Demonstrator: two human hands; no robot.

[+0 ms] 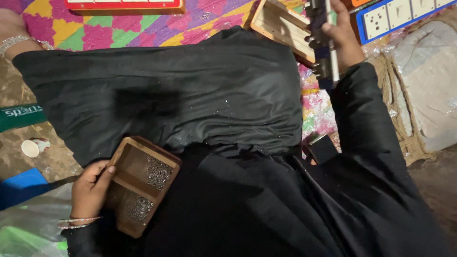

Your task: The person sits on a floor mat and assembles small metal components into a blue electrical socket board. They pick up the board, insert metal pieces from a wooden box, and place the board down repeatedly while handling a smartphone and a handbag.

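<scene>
My left hand (90, 190) rests at the left edge of a small wooden box (124, 164) that sits on my black-clothed lap. The box has two compartments, each holding several small metal screws (158, 172). My right hand (343, 35) is raised at the upper right and grips a long blue and white strip-shaped part (327, 47) with dark knobs along it, held upright. Both arms wear black sleeves, and bangles circle my left wrist.
A light wooden frame (281, 26) lies beside my right hand on a bright patterned mat (95, 31). Blue-edged white switch boards (400, 14) lie at the top right, and a red-edged board (124, 4) at the top. Another person's hand (12, 28) shows top left. A small black box (322, 148) sits by my right thigh.
</scene>
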